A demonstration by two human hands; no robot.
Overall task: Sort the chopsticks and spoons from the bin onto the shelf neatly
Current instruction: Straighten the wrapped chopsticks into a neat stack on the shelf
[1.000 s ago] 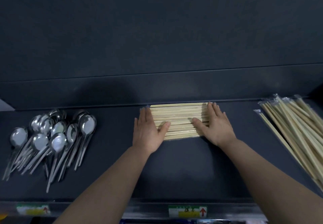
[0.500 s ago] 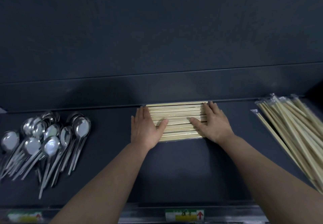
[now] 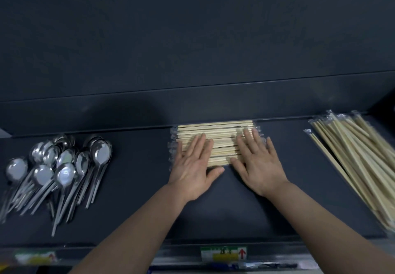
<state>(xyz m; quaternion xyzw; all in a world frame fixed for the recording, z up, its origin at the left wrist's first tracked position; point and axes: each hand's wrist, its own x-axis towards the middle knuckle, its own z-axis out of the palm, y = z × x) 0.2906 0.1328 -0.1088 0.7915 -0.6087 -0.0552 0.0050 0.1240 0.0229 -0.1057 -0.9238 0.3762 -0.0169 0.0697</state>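
A flat row of short wrapped wooden chopsticks (image 3: 215,129) lies crosswise against the back wall of the dark shelf (image 3: 136,188). My left hand (image 3: 193,166) lies flat on the row's left half, fingers straight. My right hand (image 3: 256,162) lies flat on its right half, fingers spread, thumb near the front edge. A pile of metal spoons (image 3: 64,166) sits at the left with handles toward me. Long wrapped chopsticks (image 3: 359,162) lie slanted at the right.
The shelf's back wall (image 3: 192,107) rises just behind the chopstick row. Along the shelf's front edge run price labels (image 3: 223,253), one with a red arrow. Bare shelf surface lies between the spoons and my left arm.
Both hands slid inward from the ends of the chopstick row onto its top. The wrapper ends now show at both sides. The view shifted slightly.
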